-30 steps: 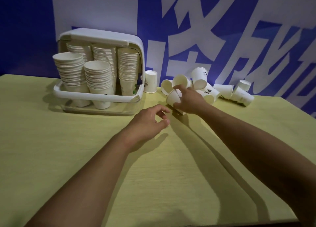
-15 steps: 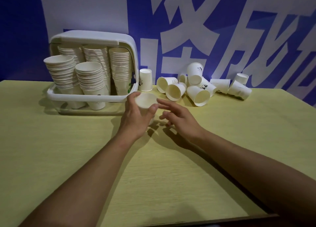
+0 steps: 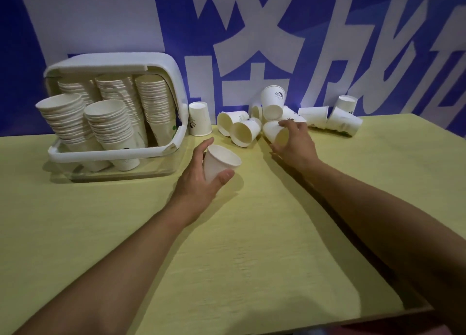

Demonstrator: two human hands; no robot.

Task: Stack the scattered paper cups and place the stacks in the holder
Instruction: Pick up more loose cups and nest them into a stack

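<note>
Since before, the right hand (image 3: 293, 143) reached back, clasping a tipped cup (image 3: 273, 133) — its logo seemingly unreadable — left hand (image 3: 201, 175) gripping another cup (image 3: 219, 162).

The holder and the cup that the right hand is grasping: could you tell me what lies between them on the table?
In the head view, between the holder and the grasped cup stand one upside-down cup and two cups on their sides.

Not a home: it looks like a staged demo or event space. Just beyond the hands, a blue printed banner (image 3: 252, 44) with huge white characters fills the wall, behind a plain pale-yellow laminate table (image 3: 227, 271) under them.
</note>
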